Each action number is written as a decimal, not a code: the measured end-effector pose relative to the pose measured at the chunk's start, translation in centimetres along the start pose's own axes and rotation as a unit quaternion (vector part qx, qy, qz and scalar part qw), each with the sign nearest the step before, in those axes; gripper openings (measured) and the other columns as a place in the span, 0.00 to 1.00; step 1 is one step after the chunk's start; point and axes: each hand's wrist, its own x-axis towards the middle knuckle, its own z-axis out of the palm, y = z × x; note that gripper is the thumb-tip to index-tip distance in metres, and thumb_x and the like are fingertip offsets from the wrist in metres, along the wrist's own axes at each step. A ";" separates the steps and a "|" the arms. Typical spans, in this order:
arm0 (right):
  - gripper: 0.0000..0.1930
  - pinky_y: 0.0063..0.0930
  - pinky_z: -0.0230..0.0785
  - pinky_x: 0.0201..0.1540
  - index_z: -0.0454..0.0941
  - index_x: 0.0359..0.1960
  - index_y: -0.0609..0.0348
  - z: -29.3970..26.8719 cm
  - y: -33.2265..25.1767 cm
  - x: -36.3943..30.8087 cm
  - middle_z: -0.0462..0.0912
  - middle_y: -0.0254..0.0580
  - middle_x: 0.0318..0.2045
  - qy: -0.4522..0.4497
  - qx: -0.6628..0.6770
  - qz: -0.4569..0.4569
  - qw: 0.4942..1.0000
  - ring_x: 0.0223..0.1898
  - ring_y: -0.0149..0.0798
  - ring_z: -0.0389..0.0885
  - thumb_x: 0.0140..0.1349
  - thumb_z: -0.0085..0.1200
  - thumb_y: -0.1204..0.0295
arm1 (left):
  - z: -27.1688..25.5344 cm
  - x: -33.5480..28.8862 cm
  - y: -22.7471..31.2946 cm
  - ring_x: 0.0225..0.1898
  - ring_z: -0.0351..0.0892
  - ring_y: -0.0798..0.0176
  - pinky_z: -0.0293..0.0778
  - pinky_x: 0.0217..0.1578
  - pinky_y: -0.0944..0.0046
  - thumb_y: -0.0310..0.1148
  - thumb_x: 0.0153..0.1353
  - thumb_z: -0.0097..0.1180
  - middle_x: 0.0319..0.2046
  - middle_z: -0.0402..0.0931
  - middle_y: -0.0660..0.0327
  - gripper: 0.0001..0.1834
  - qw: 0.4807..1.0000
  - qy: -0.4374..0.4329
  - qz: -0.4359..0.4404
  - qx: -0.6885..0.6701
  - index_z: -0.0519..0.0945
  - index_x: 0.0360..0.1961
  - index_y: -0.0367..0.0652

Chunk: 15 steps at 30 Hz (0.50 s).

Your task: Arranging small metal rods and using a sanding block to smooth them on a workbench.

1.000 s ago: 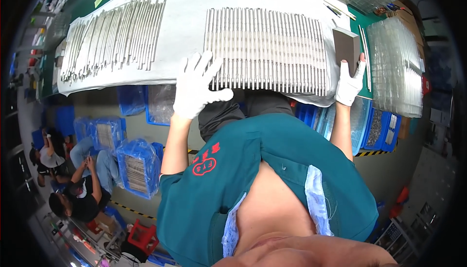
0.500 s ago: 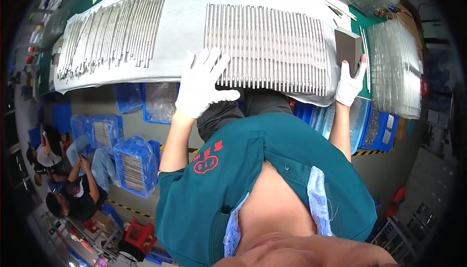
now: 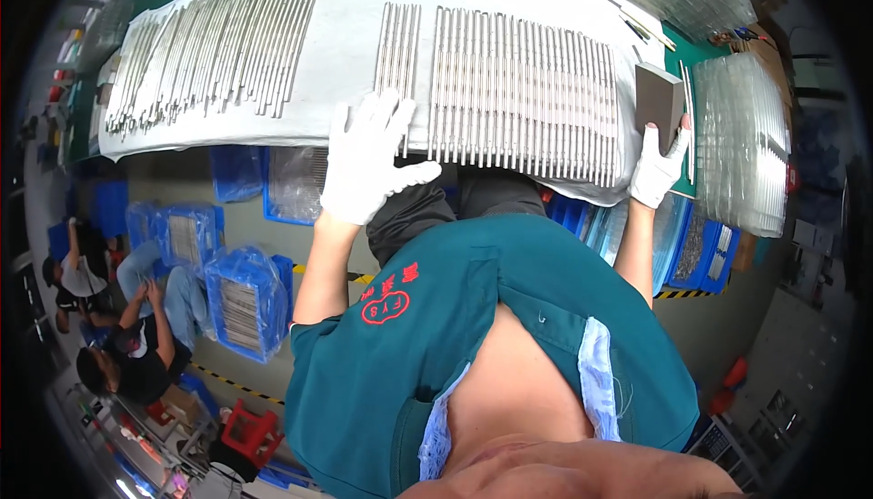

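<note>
Metal rods (image 3: 523,99) on a white cloth (image 3: 350,54) spread over a green table (image 3: 687,44) — lying side by side in a broad row right in front of the person, all running away from the near edge. Just left of that row, across a strip of bare cloth, a narrow bunch (image 3: 397,49), parallel to it. Farther left, well apart, a looser spread (image 3: 218,49), slanted, with uneven ends.

Left hand (image 3: 359,158) white-gloved, fingers splayed and thumb stretched out rightward, not clenched, over the near end of the narrow bunch; cannot tell how firmly pressed there. Right hand (image 3: 657,172) also gloved, fingertips bare, grasping the near end of a brown-grey block (image 3: 658,104) — just right of the broad row.

At far right, clear plastic trays (image 3: 741,144) in a stack. Down on the left, a blue crate (image 3: 275,317) wrapped in clear film, more rods inside, and near it a seated co-worker (image 3: 145,367), hands together.
</note>
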 end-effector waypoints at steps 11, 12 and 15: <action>0.31 0.27 0.60 0.60 0.62 0.65 0.58 0.0 0.1 0.0 0.71 0.48 0.58 -0.008 0.001 -0.008 1.000 0.56 0.38 0.72 0.58 0.58 0.74 | 0.0 0.1 0.8 0.63 0.61 0.47 0.48 0.64 0.43 0.65 0.48 0.55 0.60 0.66 0.47 0.46 0.999 0.009 -0.003 -0.041 0.70 0.59 0.39; 0.31 0.27 0.60 0.60 0.62 0.65 0.59 0.0 -0.1 0.0 0.71 0.48 0.58 -0.009 0.004 -0.007 1.000 0.56 0.38 0.72 0.59 0.58 0.74 | 0.1 0.1 1.0 0.63 0.61 0.47 0.48 0.64 0.43 0.65 0.48 0.55 0.60 0.66 0.47 0.46 0.999 0.010 -0.004 -0.042 0.70 0.59 0.39; 0.31 0.27 0.60 0.60 0.62 0.65 0.59 0.1 0.0 0.1 0.71 0.48 0.59 -0.009 0.007 -0.008 1.000 0.56 0.38 0.71 0.59 0.58 0.74 | 0.4 0.3 1.5 0.63 0.61 0.48 0.50 0.64 0.43 0.67 0.47 0.54 0.60 0.66 0.49 0.47 0.999 0.002 0.036 -0.033 0.70 0.59 0.39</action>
